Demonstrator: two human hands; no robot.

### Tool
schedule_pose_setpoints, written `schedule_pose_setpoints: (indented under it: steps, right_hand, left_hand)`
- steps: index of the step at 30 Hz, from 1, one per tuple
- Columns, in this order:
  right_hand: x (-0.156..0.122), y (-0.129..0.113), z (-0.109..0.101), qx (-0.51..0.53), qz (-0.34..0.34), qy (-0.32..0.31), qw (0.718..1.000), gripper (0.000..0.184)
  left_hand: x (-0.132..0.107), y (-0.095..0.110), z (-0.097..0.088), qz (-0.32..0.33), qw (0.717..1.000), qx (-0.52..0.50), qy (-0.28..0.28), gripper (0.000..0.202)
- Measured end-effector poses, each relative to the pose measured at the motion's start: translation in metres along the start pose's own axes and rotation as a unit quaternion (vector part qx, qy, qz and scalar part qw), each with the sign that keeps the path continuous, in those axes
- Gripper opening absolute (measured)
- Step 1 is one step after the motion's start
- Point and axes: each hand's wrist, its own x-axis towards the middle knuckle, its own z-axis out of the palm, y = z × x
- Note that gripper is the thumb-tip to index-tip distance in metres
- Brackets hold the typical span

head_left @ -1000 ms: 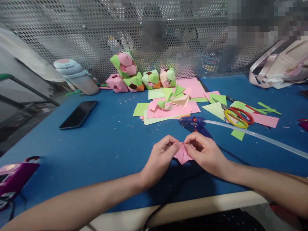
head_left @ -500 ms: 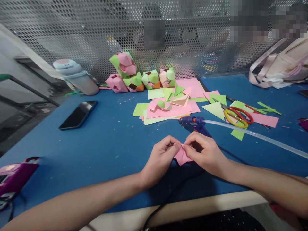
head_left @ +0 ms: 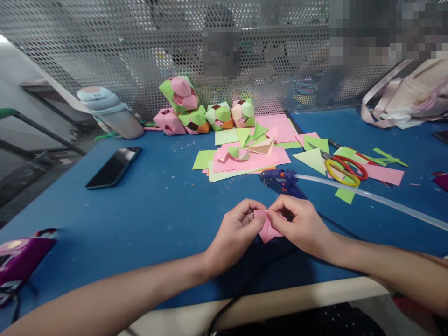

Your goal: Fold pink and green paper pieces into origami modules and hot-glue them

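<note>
Between both hands is a small folded piece of pink paper (head_left: pixel 267 230), held up near the table's front edge. My left hand (head_left: pixel 240 228) pinches its left side between thumb and fingers. At its upper right, my right hand (head_left: pixel 299 221) grips it with thumb and forefinger. Part of the paper is hidden behind the fingers. Just beyond my right hand lies a blue glue gun (head_left: pixel 283 179) with a long clear glue stick (head_left: pixel 371 196) sticking out of its back toward the right.
Behind are sheets of coloured paper (head_left: pixel 250 163) and several folded paper balls (head_left: pixel 180 93) against a perforated metal screen (head_left: pixel 140 56). Scissors (head_left: pixel 345 170) lie on scraps at right. A phone (head_left: pixel 114 168), a bottle (head_left: pixel 110 112) and a purple pouch (head_left: pixel 24 261) are at left; a bag (head_left: pixel 416 93) sits back right.
My left thumb and fingers have shifted slightly along the pink paper, and more of its upper left part shows. Both hands still hold it in nearly the same place.
</note>
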Motion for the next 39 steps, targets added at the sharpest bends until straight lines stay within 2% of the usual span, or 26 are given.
schedule_pose_setpoints:
  steps: [7, 11, 16, 21, 24, 27, 34, 39]
  right_hand:
    - [-0.002, 0.003, 0.0, 0.004, -0.038, -0.003, 0.999, 0.014]
    - [0.0, 0.0, -0.004, 0.045, -0.018, -0.025, 0.998, 0.017]
    - [0.001, 0.001, -0.003, 0.048, 0.013, -0.018, 0.999, 0.012]
    - [0.001, 0.006, 0.0, -0.006, -0.065, -0.006, 0.998, 0.014]
    - [0.001, 0.006, -0.002, -0.019, -0.095, -0.017, 0.995, 0.016]
    - [0.001, 0.004, -0.005, -0.002, -0.078, -0.021, 0.997, 0.014]
    - [-0.001, 0.001, -0.003, -0.001, 0.018, -0.032, 0.999, 0.009]
    - [-0.001, 0.006, 0.001, 0.002, -0.004, -0.005, 1.0, 0.006]
  left_hand:
    - [0.0, -0.001, 0.0, 0.022, 0.999, 0.045, 0.015, 0.015]
    - [0.001, -0.003, -0.001, 0.015, 0.999, 0.029, 0.04, 0.015]
    - [0.001, -0.005, 0.0, -0.004, 0.999, -0.005, 0.047, 0.015]
    - [-0.001, -0.001, 0.002, -0.03, 0.999, -0.027, -0.002, 0.01]
    - [-0.001, -0.001, 0.002, -0.022, 1.0, -0.007, -0.015, 0.011]
    - [0.001, -0.005, 0.001, -0.008, 1.0, 0.008, 0.006, 0.016]
    - [0.007, -0.013, 0.001, 0.016, 0.994, -0.07, 0.079, 0.01]
    - [0.009, -0.017, 0.002, -0.002, 0.99, -0.129, 0.052, 0.01]
